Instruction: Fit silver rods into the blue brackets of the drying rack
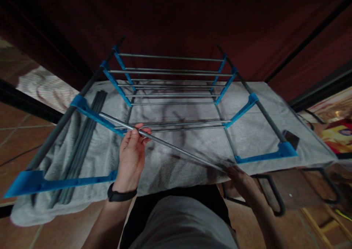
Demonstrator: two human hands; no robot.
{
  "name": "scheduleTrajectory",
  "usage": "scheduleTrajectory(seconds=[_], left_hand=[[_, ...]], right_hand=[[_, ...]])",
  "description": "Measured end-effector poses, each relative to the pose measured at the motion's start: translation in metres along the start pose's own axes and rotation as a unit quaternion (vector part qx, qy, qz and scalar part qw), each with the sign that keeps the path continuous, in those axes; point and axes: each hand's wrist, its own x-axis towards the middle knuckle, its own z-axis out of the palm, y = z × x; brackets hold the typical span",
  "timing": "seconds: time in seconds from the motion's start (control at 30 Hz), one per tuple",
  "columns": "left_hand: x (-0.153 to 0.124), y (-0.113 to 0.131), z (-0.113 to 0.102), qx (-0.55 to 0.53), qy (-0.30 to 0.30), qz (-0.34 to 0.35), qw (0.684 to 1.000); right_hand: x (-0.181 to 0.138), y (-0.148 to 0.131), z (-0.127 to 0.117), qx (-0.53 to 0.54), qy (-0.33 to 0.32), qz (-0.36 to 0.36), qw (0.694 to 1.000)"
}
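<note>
A thin silver metal rod (176,148) slants across the front of a part-built rack. Pinched on it near its upper left end is my left hand (134,144), with a black band at the wrist. My right hand (238,175) is closed around the rod's lower right end, in shadow. The rod's left tip lies close to a blue plastic bracket (100,118) on the rack's left side; I cannot tell if they touch. On the right side another blue bracket (240,113) faces it. Several crossbars (176,73) join the brackets farther back, between dark side poles (266,120).
A grey towel (176,183) covers the table under the rack. Several dark tubes (82,146) lie on it at the left. A dark phone-like object (291,139) rests by the right front bracket. A dark red curtain (176,21) hangs behind. At lower right stands a black-framed stool (291,190).
</note>
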Motion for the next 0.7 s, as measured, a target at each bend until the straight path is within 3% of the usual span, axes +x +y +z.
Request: scheduleTrajectory(seconds=[0.2,0.43,0.7], left_hand=[[-0.008,-0.003,0.009,0.027,-0.034,-0.006,0.999],[-0.024,-0.014,0.021,0.072,-0.067,-0.010,0.995],[-0.039,-0.030,0.022,0.141,-0.106,-0.005,0.984]], right_hand=[[0.015,-0.026,0.007,0.024,0.008,-0.044,0.999],[0.047,-0.088,0.020,0.020,-0.013,-0.056,0.998],[0.073,-0.147,0.032,0.115,-0.044,-0.108,0.987]])
